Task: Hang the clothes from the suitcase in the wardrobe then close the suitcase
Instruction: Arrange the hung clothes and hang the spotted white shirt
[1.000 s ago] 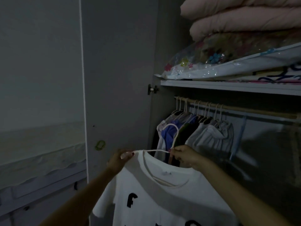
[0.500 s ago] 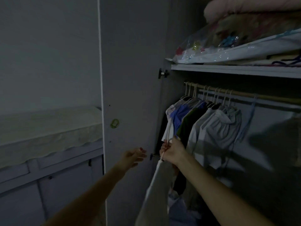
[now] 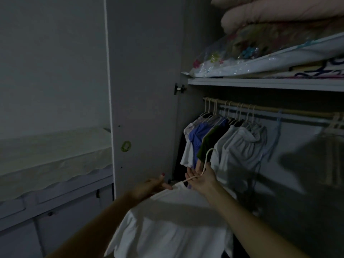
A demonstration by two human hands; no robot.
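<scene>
Two hands hold one white shirt (image 3: pixel 173 228) on one hanger (image 3: pixel 204 164): left hand (image 3: pixel 149 187) pinches its shoulder; right hand (image 3: pixel 202 176) grips the hanger neck; several hung clothes (image 3: pixel 229 144) crowd the rail (image 3: pixel 270 108).

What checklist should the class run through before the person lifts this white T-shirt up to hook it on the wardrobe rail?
1. Hanger held by right hand: ok.
2. White T-shirt on the hanger, shoulder steadied by left hand: ok.
3. Hook on the rail: not ok, it is well below.
4. Free rail right of the hanging clothes: ok.
5. Wardrobe door open: ok.
6. Far shoulder seated on the hanger: cannot tell.
</scene>
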